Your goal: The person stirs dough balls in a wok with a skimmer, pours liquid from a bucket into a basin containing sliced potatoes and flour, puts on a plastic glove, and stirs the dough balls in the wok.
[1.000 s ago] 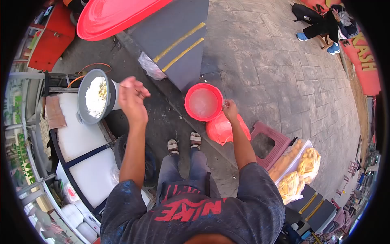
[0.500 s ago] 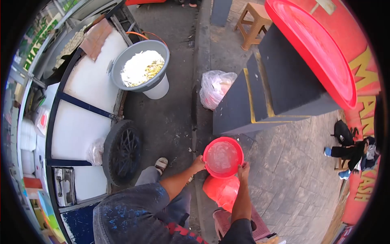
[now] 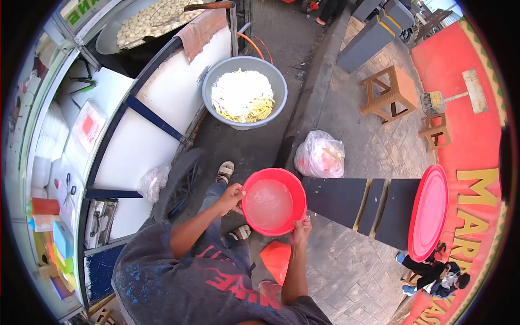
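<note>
A red tub of cloudy liquid hangs in front of my body, held on both sides. My left hand grips its left rim, and my right hand pinches the lower right rim. Beyond it, up and slightly left, stands a grey basin with white powder heaped over pale yellow strips. Neither hand touches the basin.
At left is a white cart with a wheel and a pan of round pieces. A clear bag, a grey pillar bearing a red lid, and brown stools are at right. A person sits lower right.
The view has turned towards the cart and basin. My left hand has closed on the tub's rim, and the tub has moved away from the red bag, off the ground and closer to me.
</note>
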The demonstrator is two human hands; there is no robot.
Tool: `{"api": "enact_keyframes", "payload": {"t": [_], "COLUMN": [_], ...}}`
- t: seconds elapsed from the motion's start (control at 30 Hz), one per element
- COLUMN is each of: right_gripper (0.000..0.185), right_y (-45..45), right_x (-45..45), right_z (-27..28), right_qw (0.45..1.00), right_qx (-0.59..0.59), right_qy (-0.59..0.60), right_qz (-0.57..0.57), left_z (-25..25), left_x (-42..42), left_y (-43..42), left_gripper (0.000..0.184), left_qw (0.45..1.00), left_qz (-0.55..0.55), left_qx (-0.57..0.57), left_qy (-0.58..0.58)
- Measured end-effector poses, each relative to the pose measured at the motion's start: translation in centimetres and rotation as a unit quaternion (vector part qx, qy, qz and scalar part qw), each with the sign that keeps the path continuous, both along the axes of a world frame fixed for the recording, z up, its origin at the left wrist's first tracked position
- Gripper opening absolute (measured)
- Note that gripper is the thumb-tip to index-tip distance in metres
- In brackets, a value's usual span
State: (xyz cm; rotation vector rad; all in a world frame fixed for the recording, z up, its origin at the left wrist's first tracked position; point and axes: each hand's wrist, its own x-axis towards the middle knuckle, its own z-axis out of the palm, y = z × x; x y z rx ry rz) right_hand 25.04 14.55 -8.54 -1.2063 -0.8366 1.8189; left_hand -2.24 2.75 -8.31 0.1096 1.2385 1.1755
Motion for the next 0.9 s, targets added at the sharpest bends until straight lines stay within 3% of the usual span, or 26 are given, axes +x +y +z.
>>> {"api": "enact_keyframes", "payload": {"t": [0.17, 0.3, 0.47, 0.9], "right_gripper": [0.019, 0.020, 0.016, 0.019], "right_y": [4.4, 8.6, 14.1, 20.5], "right_x": [-11.8, -21.2, -29.6, -37.5], "right_z": [5.9, 9.5, 11.5, 12.5], "right_qw": [0.999, 0.997, 0.991, 0.984], "right_qx": [0.033, 0.052, 0.081, 0.087], "right_qy": [-0.021, -0.053, -0.106, -0.154], "right_qz": [0.003, -0.009, 0.003, 0.008], "left_z": [3.9, 2.3, 4.1, 0.8], "left_x": [-9.9, -15.5, -20.8, -26.2], "left_y": [4.4, 8.4, 14.2, 21.4], "left_gripper": [0.014, 0.017, 0.020, 0.020], "left_qw": [0.996, 0.990, 0.980, 0.959], "left_qz": [0.076, 0.132, 0.173, 0.209], "left_qx": [0.038, 0.046, 0.039, -0.022], "left_qy": [0.011, -0.025, -0.090, -0.191]}}
